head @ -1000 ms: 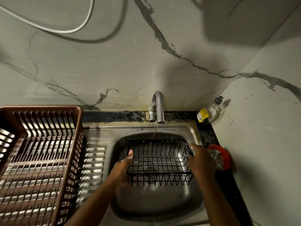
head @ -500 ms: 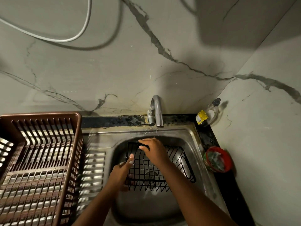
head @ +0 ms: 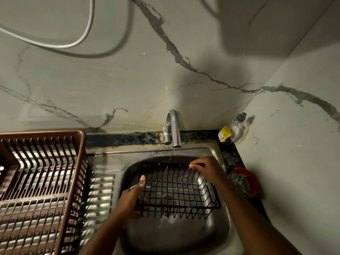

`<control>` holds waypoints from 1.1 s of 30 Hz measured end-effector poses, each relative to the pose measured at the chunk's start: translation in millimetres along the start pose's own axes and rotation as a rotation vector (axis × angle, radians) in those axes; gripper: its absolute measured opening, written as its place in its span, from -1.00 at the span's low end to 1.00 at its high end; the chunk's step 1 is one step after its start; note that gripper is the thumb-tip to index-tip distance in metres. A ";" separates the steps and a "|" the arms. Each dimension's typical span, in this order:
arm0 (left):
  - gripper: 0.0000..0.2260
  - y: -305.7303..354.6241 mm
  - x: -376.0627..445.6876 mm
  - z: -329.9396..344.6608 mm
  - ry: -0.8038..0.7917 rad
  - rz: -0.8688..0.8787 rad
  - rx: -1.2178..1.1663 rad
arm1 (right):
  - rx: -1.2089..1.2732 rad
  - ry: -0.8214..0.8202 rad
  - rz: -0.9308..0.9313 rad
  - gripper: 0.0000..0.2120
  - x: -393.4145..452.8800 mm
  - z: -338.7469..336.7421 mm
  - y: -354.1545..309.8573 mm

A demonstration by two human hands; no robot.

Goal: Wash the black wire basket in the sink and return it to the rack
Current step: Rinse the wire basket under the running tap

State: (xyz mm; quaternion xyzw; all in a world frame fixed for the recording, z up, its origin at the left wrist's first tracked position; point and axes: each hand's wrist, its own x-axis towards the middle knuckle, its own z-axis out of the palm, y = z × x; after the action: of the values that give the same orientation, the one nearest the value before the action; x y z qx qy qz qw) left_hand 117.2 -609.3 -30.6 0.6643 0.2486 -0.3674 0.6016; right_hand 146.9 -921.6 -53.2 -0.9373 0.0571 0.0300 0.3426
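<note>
— Holding what, exactly, and where?

— I have the black wire basket (head: 176,188) down in the steel sink (head: 184,234), tilted so its open top faces up and toward me. A thin stream of water (head: 170,157) falls from the faucet (head: 173,128) onto its far edge.

— And the grip?

— With my left hand (head: 131,198) I clasp the basket's left side: the fingers curl around the wires near the front corner and the thumb lies up along the rim. My right hand (head: 206,168) reaches across to the far rim, where its fingers are bent over the top wire and close on it, just right of where the water lands.

— What sits around you?

— To the left, on the ribbed drainboard (head: 100,190), stands the brown plastic dish rack (head: 42,181), its near wall just beside the sink. In the far right corner of the dark counter (head: 128,138) a clear dish soap bottle (head: 232,128) with a yellow label leans against the marbled wall (head: 128,80). Nearer to me on that side is a red bowl (head: 253,183) holding a green scrubber (head: 240,182). A white cable (head: 81,38) loops across the wall above.
</note>
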 end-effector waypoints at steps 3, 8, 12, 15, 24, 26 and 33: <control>-0.51 -0.9 2.7 0.3 -0.004 0.031 -0.013 | 0.039 -0.004 0.020 -0.95 -2.5 -9.6 9.9; -0.64 -1.1 8.0 -3.8 0.008 0.075 -0.056 | 0.264 0.059 0.170 -0.88 -5.7 -6.8 20.7; -0.75 1.0 8.0 -13.4 0.018 0.096 -0.080 | 0.629 0.001 0.490 -0.73 -15.8 1.4 13.6; -0.76 0.7 10.1 -23.5 0.038 0.085 -0.087 | 0.796 -0.022 0.533 -0.64 -20.7 10.8 7.7; -0.65 1.8 2.9 -49.2 0.038 0.012 -0.057 | 0.918 0.073 0.582 -0.80 -21.3 29.1 -25.9; -0.64 0.3 0.3 -53.4 0.035 0.013 -0.047 | 0.929 0.078 0.604 -0.80 -20.7 34.6 -27.0; -0.40 3.4 -13.1 -61.5 0.037 0.004 0.002 | 0.907 0.065 0.594 -0.80 -12.5 44.7 -36.0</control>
State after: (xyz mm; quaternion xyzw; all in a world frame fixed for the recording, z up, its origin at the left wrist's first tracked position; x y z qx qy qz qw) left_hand 123.5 -548.0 -17.8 0.6723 0.2580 -0.3540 0.5967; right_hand 138.3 -864.3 -63.2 -0.6395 0.3372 0.0690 0.6874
